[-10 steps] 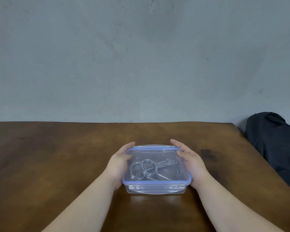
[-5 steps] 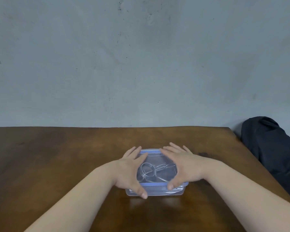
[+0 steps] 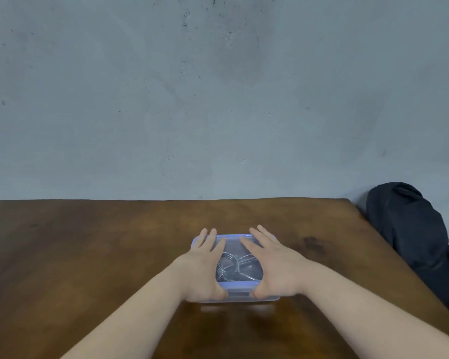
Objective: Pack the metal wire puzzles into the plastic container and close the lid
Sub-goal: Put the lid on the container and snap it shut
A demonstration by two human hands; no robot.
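Observation:
A clear plastic container [image 3: 233, 244] with a blue-rimmed lid sits on the wooden table [image 3: 88, 255], near the front middle. Several metal wire puzzles [image 3: 236, 265] show through the lid, lying inside. My left hand [image 3: 202, 270] lies flat on the lid's left half, fingers stretched toward the far rim, thumb pressed on the near edge. My right hand [image 3: 275, 268] mirrors it on the right half, with its thumb on the near edge too. The lid sits level on the box. Both hands hide the container's side walls and side clips.
A dark cloth bag [image 3: 412, 237] rests just past the table's right edge, against the grey wall [image 3: 218, 99]. The table's far edge meets that wall. A dark stain [image 3: 311, 242] marks the wood to the right of the container.
My hands left the container's sides and came onto the lid, palms down. Their thumbs slid to the front edge, and the fingers reached further toward the far rim.

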